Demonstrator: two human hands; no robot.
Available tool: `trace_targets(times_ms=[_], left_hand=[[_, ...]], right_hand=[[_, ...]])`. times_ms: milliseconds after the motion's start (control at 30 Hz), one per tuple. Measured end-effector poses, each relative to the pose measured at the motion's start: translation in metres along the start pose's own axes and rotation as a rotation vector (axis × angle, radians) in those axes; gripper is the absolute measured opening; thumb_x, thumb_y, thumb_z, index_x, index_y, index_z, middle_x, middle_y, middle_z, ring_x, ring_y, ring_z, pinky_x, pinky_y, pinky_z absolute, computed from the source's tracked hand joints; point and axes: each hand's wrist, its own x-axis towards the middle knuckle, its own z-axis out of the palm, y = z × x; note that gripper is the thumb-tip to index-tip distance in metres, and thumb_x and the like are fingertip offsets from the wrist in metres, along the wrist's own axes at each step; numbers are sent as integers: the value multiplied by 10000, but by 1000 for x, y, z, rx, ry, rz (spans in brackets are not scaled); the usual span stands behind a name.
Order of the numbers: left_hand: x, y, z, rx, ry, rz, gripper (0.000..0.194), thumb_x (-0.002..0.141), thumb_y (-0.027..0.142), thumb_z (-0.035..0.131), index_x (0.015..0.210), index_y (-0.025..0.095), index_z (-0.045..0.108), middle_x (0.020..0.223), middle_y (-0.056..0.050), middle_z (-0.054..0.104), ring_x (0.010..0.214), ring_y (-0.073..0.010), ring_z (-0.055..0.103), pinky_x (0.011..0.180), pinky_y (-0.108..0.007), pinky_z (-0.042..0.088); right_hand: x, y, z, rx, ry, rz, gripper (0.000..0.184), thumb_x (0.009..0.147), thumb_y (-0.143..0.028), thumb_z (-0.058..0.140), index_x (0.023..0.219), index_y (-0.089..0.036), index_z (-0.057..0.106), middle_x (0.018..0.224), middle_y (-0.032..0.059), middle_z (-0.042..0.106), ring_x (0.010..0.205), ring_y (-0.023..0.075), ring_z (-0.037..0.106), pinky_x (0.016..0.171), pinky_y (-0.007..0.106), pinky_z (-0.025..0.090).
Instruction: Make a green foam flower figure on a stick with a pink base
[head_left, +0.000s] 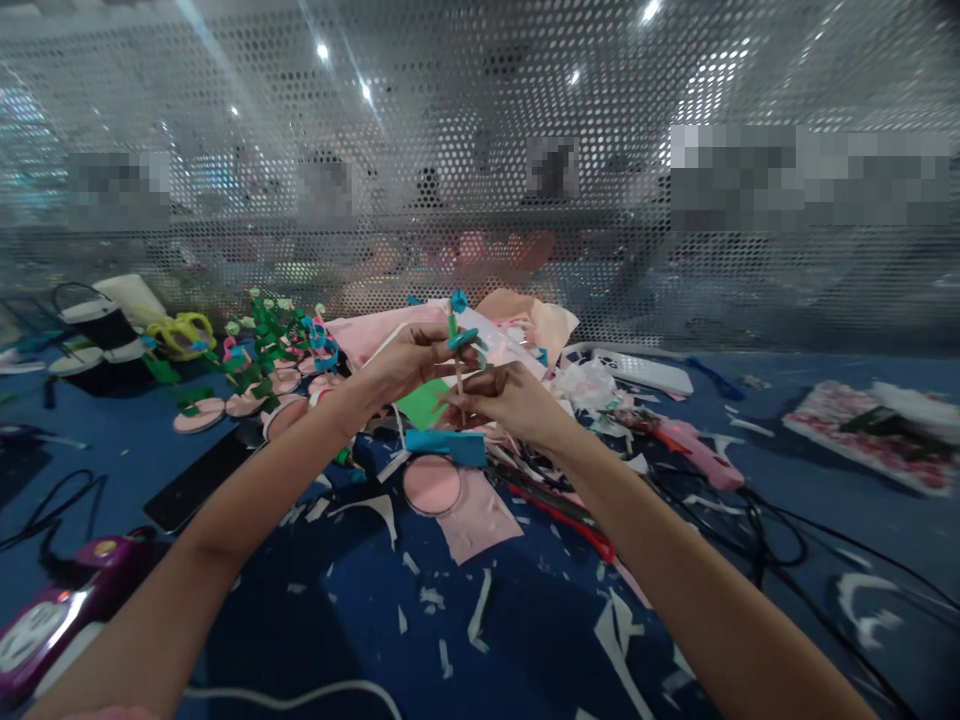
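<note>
A thin stick (pixel 459 375) stands nearly upright between my hands, with a small blue paper flower (pixel 458 300) at its top and green wrapping below that. My left hand (pixel 412 358) is closed on its upper part, beside a blue curl (pixel 463 339) around the stick. Lower down, the fingers of my right hand (pixel 514 402) pinch the stick. Beneath them lie a green sheet (pixel 425 402), a blue paper strip (pixel 448 446) and a round pink disc (pixel 433 485) on a pink fabric piece (pixel 480 520).
Several small flower figures on pink discs (pixel 201 414) stand at left, near a black phone (pixel 199 478) and yellow tape rolls (pixel 182 335). A pink glue gun (pixel 701 450), red-handled scissors (pixel 562 512) and a white power strip (pixel 643 371) lie right. Scraps litter the blue table (pixel 337 640); a perforated screen (pixel 420 110) rises behind.
</note>
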Motion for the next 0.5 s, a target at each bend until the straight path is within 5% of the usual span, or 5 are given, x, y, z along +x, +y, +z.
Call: trace_targets(times_ms=[333, 500], left_hand=[[9, -18, -3, 43, 198, 58, 341, 379, 293, 869, 641, 140, 712, 623, -10, 690, 621, -123, 648, 721, -283, 505], [7, -16, -2, 37, 98, 32, 357, 363, 312, 873, 627, 133, 713, 604, -18, 684, 583, -112, 631, 679, -254, 506]], right_hand=[[7, 15, -5, -255, 144, -103, 346, 591, -477, 704, 564, -132, 682, 516, 32, 632, 465, 127, 544, 464, 241, 426], [4, 5, -6, -79, -35, -1, 335, 503, -440, 774, 623, -140, 690, 596, 30, 673, 541, 138, 608, 579, 278, 513]])
